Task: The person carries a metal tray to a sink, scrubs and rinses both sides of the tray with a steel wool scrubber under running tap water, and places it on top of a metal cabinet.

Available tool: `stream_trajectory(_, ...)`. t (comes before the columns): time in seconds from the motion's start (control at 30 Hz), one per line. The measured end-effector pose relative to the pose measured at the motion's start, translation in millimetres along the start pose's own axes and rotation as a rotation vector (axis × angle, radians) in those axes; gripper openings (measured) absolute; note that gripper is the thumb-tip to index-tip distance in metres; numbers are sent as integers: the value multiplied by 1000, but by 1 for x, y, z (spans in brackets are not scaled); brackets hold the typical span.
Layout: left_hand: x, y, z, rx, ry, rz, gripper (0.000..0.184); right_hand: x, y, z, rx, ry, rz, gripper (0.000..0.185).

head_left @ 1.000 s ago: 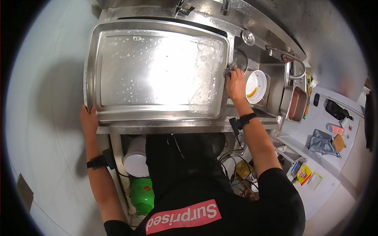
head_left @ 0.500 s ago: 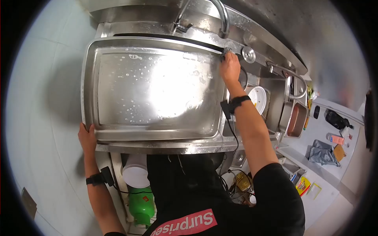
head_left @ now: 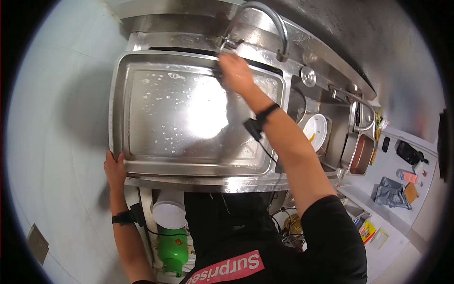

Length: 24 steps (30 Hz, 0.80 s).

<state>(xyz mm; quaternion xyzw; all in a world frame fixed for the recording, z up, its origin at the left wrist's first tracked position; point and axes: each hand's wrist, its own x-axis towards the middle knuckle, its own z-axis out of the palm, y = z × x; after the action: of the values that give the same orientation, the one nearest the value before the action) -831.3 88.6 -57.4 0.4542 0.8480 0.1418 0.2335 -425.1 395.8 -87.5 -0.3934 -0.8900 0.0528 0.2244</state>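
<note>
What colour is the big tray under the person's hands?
Shiny silver-grey metal; the tray shows best in the head view, despite a bright white glare on it.

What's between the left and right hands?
Just the metal tray's wet floor, dotted with droplets, in the head view; left hand at its near-left corner, right hand by its far rim.

Kitchen: s/s sink w/ arched faucet at far side, lg. metal tray across left part, white bowl in right basin, green gas cyl. under near edge, tiled wall left.
</note>
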Motion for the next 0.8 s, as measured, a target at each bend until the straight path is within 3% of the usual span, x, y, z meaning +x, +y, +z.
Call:
stream_trajectory(0.07,-1,-11,6,45,65,18,32,-58,47,-17,-107,-3,79,19)
stream_trajectory(0.1,-2,-16,6,52,76,44,32,-84,73,-27,-177,102,59,18)
stream_trajectory(0.13,-1,-18,8,57,91,65,31,-98,83,-52,-242,-26,208,16)
stream_trajectory(0.17,-1,-20,10,66,103,85,30,-103,98,-66,-287,-221,210,16)
stream_trajectory(0.2,-4,-14,6,68,77,44,30,-98,100,-66,-309,-235,178,17)
stream_trajectory(0.33,-1,4,-1,92,21,-13,28,-80,95,-58,-349,-264,180,12)
stream_trajectory(0.43,1,4,-2,63,10,4,26,-91,89,-85,-409,-124,-175,11)
stream_trajectory(0.47,1,5,-2,46,10,9,25,-102,91,-89,-416,-151,-52,13)
stream_trajectory(0.57,1,5,-4,111,7,43,25,-102,92,-74,-395,-204,55,13)
stream_trajectory(0.67,2,6,-1,54,9,43,26,-58,74,-39,-200,50,-77,8)
stream_trajectory(0.8,3,10,-6,17,-10,98,31,5,21,-7,-162,7,-196,8)
